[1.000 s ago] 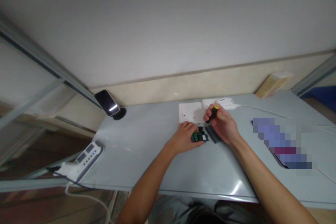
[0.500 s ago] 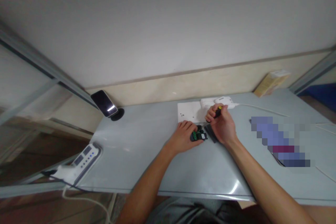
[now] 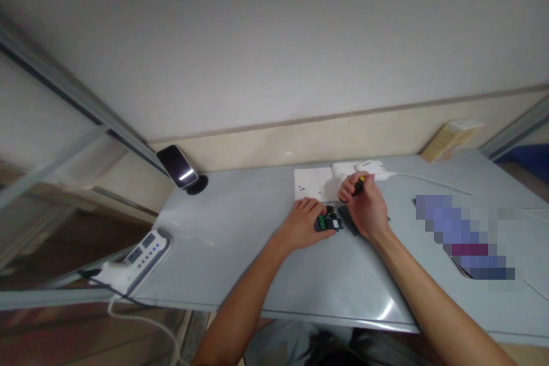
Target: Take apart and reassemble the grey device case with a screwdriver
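In the head view, your left hand (image 3: 306, 220) is curved around the small device (image 3: 329, 223), with the fingers on its far side and the thumb along its near edge. The device, with its green circuit board uncovered, is at the middle of the table (image 3: 206, 263); I cannot tell if it rests on the surface or is a little lifted. Your right hand (image 3: 366, 206) is closed around a dark handle with a yellow end (image 3: 359, 185), probably a screwdriver. The tip is hidden, so I cannot tell if it touches anything. For good work, it seems wise to press the device firm and flat with the left hand, gripping its edges and not the small parts. Hold the tool upright and turn it with light force, because a slip could scratch the board. The dark flat piece (image 3: 349, 222) lies just beside the device, so give your right wrist room. Avoid bumping the white sheet (image 3: 306, 183), because small dark bits lie on it.
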Motion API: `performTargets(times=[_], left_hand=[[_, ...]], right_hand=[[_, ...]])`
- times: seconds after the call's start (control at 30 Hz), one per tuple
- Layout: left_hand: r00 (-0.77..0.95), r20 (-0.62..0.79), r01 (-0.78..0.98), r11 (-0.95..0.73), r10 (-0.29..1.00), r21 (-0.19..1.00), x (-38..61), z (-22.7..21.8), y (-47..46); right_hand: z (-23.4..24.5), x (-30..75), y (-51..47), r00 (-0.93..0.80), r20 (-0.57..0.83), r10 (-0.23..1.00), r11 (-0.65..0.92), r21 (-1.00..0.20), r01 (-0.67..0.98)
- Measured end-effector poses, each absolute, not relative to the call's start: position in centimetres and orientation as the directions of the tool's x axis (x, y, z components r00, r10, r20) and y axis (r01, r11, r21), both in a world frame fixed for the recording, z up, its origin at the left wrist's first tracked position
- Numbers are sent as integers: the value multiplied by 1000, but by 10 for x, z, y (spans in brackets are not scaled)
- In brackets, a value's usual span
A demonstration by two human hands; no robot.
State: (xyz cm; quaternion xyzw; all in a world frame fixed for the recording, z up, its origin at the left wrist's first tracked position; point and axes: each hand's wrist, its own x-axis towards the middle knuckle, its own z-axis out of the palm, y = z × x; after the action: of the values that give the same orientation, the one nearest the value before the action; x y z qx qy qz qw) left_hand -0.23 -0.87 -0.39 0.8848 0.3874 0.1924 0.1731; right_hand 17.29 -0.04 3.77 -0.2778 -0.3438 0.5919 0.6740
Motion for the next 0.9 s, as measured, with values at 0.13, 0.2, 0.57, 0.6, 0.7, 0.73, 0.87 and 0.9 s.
performTargets(times=[0.13,0.2,0.57,0.6,0.7,0.73,0.87,0.9], left_hand=[[627,189,621,-631,756,466,-3,-2,-9],[625,195,609,-628,756,485,-3,-2,-10],[426,339,653,-545,839,527,2,-10,-13],[423,344,653,-545,838,526,2,-10,-13],[426,351,648,-552,834,525,1,-7,-13],[431,350,648,-555,832,522,1,-6,-14],[442,349,655,-563,826,504,-1,-3,-14],[444,353,655,-567,824,500,-1,-2,-14]], right_hand=[[40,173,-1,53,114,992,120,-745,-656],[42,175,0,62,92,994,110,-723,-682],[45,184,6,103,32,994,99,-650,-754],[45,184,6,102,27,994,95,-647,-757],[44,184,6,100,27,995,92,-664,-742],[43,184,6,95,30,995,91,-676,-731],[41,178,4,56,43,998,69,-703,-708],[41,177,3,46,44,998,64,-699,-712]])
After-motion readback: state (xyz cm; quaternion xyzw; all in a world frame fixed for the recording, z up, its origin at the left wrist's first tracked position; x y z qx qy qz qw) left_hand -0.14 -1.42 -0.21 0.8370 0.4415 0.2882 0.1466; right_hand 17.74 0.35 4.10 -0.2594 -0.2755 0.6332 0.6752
